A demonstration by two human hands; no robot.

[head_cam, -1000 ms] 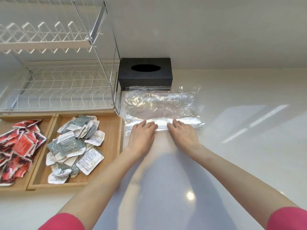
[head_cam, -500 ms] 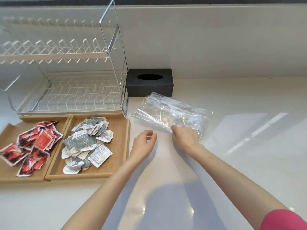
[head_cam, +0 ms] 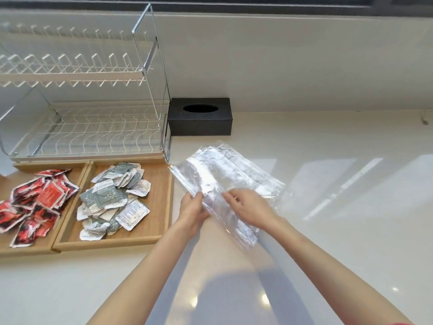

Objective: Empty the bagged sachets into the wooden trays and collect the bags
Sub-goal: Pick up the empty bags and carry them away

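Observation:
A stack of clear, empty plastic bags (head_cam: 225,174) is lifted off the white counter and tilted, its near end low at the right. My left hand (head_cam: 193,212) pinches the stack's left edge. My right hand (head_cam: 248,207) lies over the top of the stack and grips it. Two wooden trays sit to the left. The nearer tray (head_cam: 161,184) holds grey-green and white sachets (head_cam: 112,198). The far-left tray (head_cam: 77,177) holds red sachets (head_cam: 35,202).
A white wire dish rack (head_cam: 89,102) with two tiers stands behind the trays. A black tissue box (head_cam: 200,117) sits against the wall, beyond the bags. The white counter (head_cam: 328,207) stretches to the right and toward me.
The bags lay flat under both palms a second ago. My right hand lifted and turned them, and my left hand has now taken hold of their left edge. The view has tilted up.

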